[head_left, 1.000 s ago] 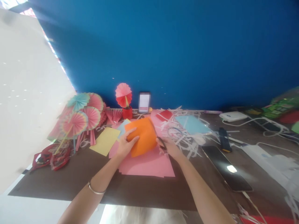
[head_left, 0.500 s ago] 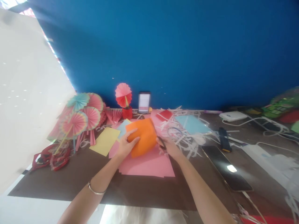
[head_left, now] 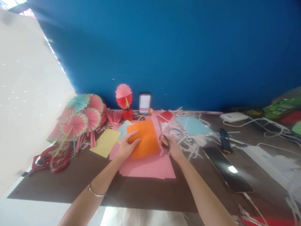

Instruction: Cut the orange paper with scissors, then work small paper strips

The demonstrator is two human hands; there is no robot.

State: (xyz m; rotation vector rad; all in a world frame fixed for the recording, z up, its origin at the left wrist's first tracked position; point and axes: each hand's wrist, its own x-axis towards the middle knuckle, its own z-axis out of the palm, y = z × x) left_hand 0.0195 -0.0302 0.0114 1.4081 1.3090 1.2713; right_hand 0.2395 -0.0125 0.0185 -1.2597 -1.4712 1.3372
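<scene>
My left hand (head_left: 125, 147) grips the left edge of an orange sheet of paper (head_left: 145, 139), holding it just above the pink sheets (head_left: 150, 166) on the table. Scissors (head_left: 162, 133) sit in my right hand (head_left: 172, 149) at the orange sheet's right edge, with the blades pointing away from me along that edge. A metal bangle (head_left: 95, 191) circles my left wrist.
A yellow sheet (head_left: 105, 142) and several paper fans (head_left: 80, 117) lie to the left. White paper strips (head_left: 185, 138), a light blue sheet (head_left: 192, 125), a black phone (head_left: 227, 169), a power bank (head_left: 234, 117) and cables fill the right side. A blue wall stands behind.
The orange sheet has flattened and dropped lower. My right hand has turned so that the scissor blades now point up along the sheet's right edge.
</scene>
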